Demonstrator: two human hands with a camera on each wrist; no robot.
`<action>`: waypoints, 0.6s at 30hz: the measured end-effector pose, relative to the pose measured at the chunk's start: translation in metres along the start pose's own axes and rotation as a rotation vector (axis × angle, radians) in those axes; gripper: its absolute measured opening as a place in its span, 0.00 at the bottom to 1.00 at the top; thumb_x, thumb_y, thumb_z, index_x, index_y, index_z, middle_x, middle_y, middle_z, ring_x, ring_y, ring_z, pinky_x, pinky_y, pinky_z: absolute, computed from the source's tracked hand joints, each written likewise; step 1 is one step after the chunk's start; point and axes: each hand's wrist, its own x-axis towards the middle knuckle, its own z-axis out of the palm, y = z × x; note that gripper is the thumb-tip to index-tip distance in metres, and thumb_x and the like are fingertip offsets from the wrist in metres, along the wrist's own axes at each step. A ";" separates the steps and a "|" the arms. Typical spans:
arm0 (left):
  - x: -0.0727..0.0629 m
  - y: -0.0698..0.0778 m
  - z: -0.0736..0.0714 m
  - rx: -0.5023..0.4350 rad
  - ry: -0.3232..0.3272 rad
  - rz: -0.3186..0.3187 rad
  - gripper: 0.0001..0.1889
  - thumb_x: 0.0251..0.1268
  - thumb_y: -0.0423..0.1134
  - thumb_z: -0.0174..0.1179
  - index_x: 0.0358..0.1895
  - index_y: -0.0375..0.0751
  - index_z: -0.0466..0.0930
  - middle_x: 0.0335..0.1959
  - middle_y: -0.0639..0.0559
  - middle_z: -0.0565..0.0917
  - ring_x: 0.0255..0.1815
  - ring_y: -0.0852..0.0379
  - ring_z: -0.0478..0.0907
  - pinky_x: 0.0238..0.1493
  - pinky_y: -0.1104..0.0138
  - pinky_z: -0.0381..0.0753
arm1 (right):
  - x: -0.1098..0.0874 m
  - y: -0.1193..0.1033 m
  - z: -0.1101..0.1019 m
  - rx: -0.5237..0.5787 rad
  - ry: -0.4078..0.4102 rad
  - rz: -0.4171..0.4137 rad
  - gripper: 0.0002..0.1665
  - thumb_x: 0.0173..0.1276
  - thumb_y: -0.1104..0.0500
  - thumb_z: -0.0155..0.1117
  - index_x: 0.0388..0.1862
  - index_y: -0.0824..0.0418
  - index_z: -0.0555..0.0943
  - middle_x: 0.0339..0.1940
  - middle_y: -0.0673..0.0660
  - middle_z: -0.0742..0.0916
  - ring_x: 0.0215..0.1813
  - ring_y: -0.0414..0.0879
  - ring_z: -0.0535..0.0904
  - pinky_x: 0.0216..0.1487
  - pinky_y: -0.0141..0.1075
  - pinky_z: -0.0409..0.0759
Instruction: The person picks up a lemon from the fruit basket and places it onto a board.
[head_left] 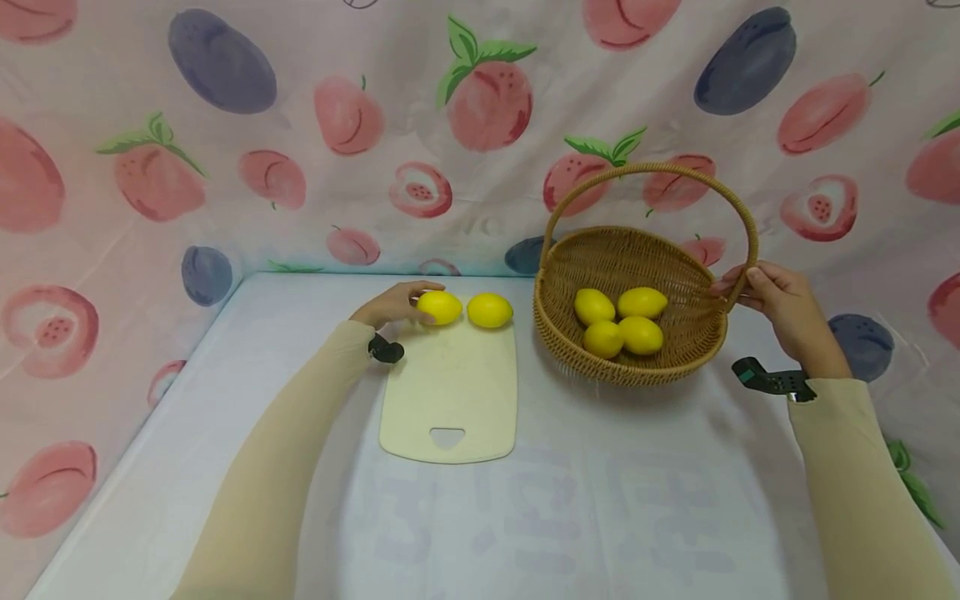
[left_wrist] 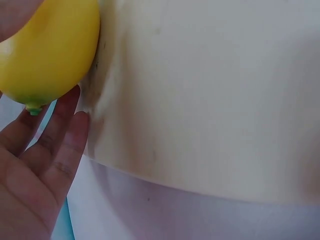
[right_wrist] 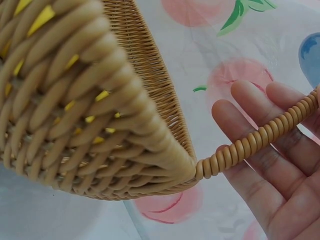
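Note:
My left hand is at the far left corner of a cream cutting board, with thumb and fingers around a yellow lemon. In the left wrist view, this lemon shows a green stem end, with fingertips close to its underside. A second lemon lies just right of it on the board. With my right hand I hold the handle of a wicker basket near its right base. In the right wrist view, fairly straight fingers lie behind the handle. The basket tilts toward me, several lemons inside.
A white-covered table lies under the board. Fruit-printed cloth hangs behind the table and along its left side. The basket's tall arched handle rises in front of the rear cloth.

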 end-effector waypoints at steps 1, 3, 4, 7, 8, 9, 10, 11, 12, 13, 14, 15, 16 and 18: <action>0.000 0.000 0.000 -0.001 0.001 0.003 0.34 0.57 0.34 0.64 0.69 0.44 0.63 0.71 0.43 0.63 0.64 0.40 0.62 0.67 0.50 0.62 | 0.000 0.000 0.000 -0.005 0.001 0.000 0.20 0.75 0.56 0.44 0.45 0.73 0.75 0.37 0.45 0.88 0.42 0.34 0.84 0.46 0.19 0.77; 0.001 0.000 0.001 -0.008 0.002 0.011 0.34 0.57 0.34 0.64 0.69 0.43 0.63 0.70 0.43 0.63 0.65 0.40 0.62 0.69 0.49 0.61 | 0.000 0.000 0.000 -0.017 0.006 0.001 0.20 0.75 0.56 0.44 0.45 0.74 0.75 0.37 0.45 0.88 0.42 0.33 0.84 0.46 0.19 0.77; 0.001 0.000 0.001 -0.007 0.001 0.013 0.35 0.57 0.34 0.64 0.69 0.43 0.62 0.71 0.43 0.63 0.66 0.40 0.61 0.69 0.49 0.60 | 0.000 0.000 0.000 -0.022 0.009 0.002 0.21 0.75 0.56 0.44 0.46 0.74 0.75 0.37 0.45 0.88 0.42 0.33 0.84 0.45 0.19 0.77; 0.002 0.001 0.002 -0.004 0.004 0.012 0.36 0.56 0.33 0.64 0.69 0.43 0.62 0.71 0.42 0.62 0.68 0.40 0.59 0.70 0.48 0.59 | -0.001 0.001 0.000 -0.035 0.014 0.005 0.21 0.75 0.56 0.44 0.46 0.74 0.75 0.37 0.45 0.87 0.43 0.33 0.83 0.46 0.18 0.77; 0.002 0.001 0.002 0.001 0.002 0.014 0.36 0.56 0.34 0.65 0.70 0.42 0.61 0.71 0.42 0.62 0.69 0.40 0.59 0.71 0.48 0.58 | -0.001 0.001 0.000 -0.037 0.015 0.005 0.21 0.75 0.56 0.44 0.46 0.74 0.75 0.37 0.45 0.87 0.43 0.33 0.83 0.46 0.18 0.77; 0.002 0.001 0.002 0.001 0.001 0.015 0.36 0.56 0.34 0.65 0.70 0.42 0.61 0.72 0.42 0.61 0.69 0.39 0.59 0.71 0.48 0.58 | -0.001 0.001 0.000 -0.040 0.015 0.006 0.21 0.75 0.56 0.44 0.46 0.74 0.75 0.37 0.44 0.87 0.43 0.33 0.83 0.46 0.18 0.77; 0.003 0.001 0.002 0.001 0.003 0.016 0.37 0.56 0.34 0.65 0.70 0.43 0.61 0.72 0.42 0.61 0.69 0.39 0.59 0.71 0.48 0.58 | -0.001 0.001 0.000 -0.043 0.015 0.006 0.21 0.75 0.56 0.44 0.46 0.74 0.75 0.38 0.44 0.87 0.43 0.33 0.83 0.46 0.18 0.77; 0.003 0.001 0.002 -0.003 0.004 0.020 0.37 0.56 0.33 0.65 0.70 0.43 0.61 0.72 0.41 0.61 0.69 0.38 0.59 0.70 0.48 0.58 | -0.001 0.001 0.000 -0.048 0.014 0.006 0.21 0.75 0.56 0.44 0.47 0.75 0.74 0.38 0.44 0.87 0.43 0.32 0.83 0.46 0.18 0.77; 0.003 0.001 0.001 -0.007 0.002 0.026 0.37 0.56 0.33 0.65 0.70 0.43 0.61 0.72 0.41 0.61 0.69 0.38 0.59 0.70 0.47 0.58 | -0.001 0.001 0.000 -0.055 0.014 0.007 0.21 0.75 0.56 0.44 0.47 0.74 0.74 0.38 0.44 0.87 0.43 0.32 0.83 0.46 0.18 0.77; 0.004 0.000 0.001 -0.014 0.000 0.029 0.37 0.56 0.33 0.65 0.70 0.43 0.61 0.72 0.41 0.61 0.69 0.38 0.59 0.70 0.47 0.58 | -0.001 0.001 0.000 -0.059 0.013 0.007 0.21 0.75 0.55 0.44 0.47 0.74 0.74 0.38 0.44 0.87 0.43 0.32 0.83 0.46 0.18 0.77; 0.004 0.000 0.000 -0.019 -0.004 0.033 0.37 0.56 0.33 0.65 0.70 0.43 0.60 0.72 0.40 0.60 0.69 0.37 0.59 0.70 0.47 0.58 | 0.000 0.001 0.000 -0.061 0.012 0.008 0.22 0.75 0.55 0.44 0.47 0.75 0.74 0.38 0.44 0.87 0.43 0.32 0.83 0.46 0.18 0.76; 0.004 0.000 -0.001 -0.029 -0.008 0.037 0.37 0.56 0.33 0.65 0.70 0.43 0.60 0.72 0.40 0.60 0.69 0.37 0.59 0.70 0.46 0.58 | 0.000 0.001 0.000 -0.059 0.011 0.009 0.22 0.75 0.55 0.44 0.47 0.75 0.74 0.38 0.44 0.87 0.43 0.32 0.83 0.46 0.18 0.76; 0.004 0.000 -0.002 -0.033 -0.012 0.039 0.37 0.56 0.33 0.64 0.71 0.43 0.60 0.72 0.40 0.60 0.70 0.37 0.58 0.70 0.46 0.58 | 0.000 0.001 -0.001 -0.061 0.012 0.009 0.22 0.75 0.55 0.44 0.48 0.75 0.74 0.38 0.44 0.87 0.43 0.32 0.83 0.46 0.18 0.76; 0.004 0.000 -0.003 -0.036 -0.026 0.044 0.38 0.57 0.34 0.64 0.71 0.42 0.58 0.72 0.39 0.59 0.70 0.36 0.57 0.70 0.45 0.58 | 0.000 0.001 -0.001 -0.056 0.011 0.010 0.22 0.75 0.55 0.44 0.48 0.75 0.75 0.38 0.44 0.87 0.43 0.33 0.83 0.46 0.18 0.77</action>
